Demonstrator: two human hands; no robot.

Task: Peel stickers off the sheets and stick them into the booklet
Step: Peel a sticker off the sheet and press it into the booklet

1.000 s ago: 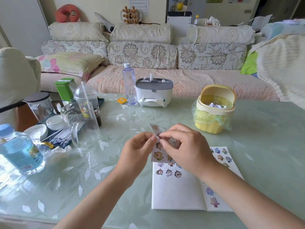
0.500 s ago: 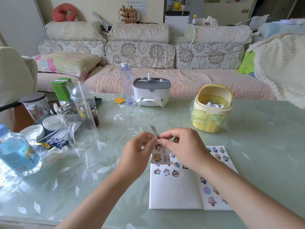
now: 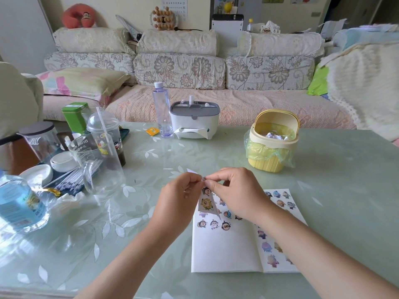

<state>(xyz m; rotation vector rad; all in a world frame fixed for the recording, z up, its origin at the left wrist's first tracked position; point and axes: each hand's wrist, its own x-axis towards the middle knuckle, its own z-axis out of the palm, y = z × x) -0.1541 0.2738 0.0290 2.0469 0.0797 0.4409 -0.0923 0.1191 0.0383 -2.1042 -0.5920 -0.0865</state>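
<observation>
Both hands pinch a sticker sheet (image 3: 206, 203) above the open booklet (image 3: 226, 247).
Left hand (image 3: 177, 203) grip pinches the sheet's top; right hand (image 3: 239, 195) fingertips pinch beside it.

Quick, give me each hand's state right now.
Left hand: pinches the small cartoon sticker sheet near its top.
Right hand: pinches the same sheet's top edge, thumb and forefinger together.
</observation>
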